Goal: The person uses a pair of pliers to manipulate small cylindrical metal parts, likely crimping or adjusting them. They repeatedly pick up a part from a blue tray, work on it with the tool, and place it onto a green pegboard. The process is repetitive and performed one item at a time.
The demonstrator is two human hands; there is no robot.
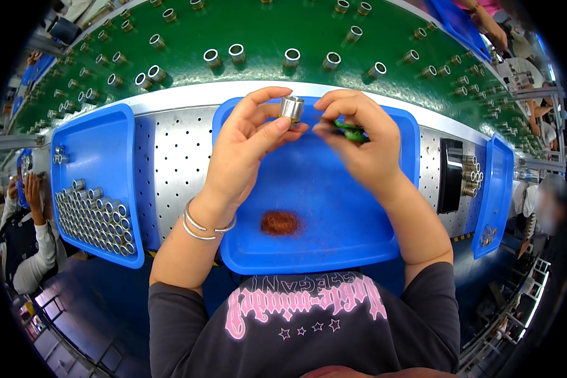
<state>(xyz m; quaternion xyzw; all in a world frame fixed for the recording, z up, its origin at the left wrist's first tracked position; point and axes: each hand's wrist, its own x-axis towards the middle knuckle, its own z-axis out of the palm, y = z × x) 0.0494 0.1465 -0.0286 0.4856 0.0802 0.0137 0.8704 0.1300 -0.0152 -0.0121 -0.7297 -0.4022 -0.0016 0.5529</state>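
Observation:
Between the thumb and fingers of my left hand (252,129) is a short silver metal sleeve (292,107), held with its open end up. Just to its right, my right hand (362,129) is closed around a small green-handled tool (351,131); motion blur and my fingers hide its tip, so its kind is unclear. Both hands are above the far part of a blue tray (321,252). A clump of reddish-brown fibres or shavings (280,223) lies in that tray, with fine bits scattered beside it.
Many metal sleeves (292,58) stand on the green conveyor belt (264,31) beyond the tray. On the left, another blue tray (94,135) holds packed rows of sleeves. To the right are a black box-like object (450,176), stacked sleeves (471,176) and a narrow blue tray (494,189). Other people work nearby.

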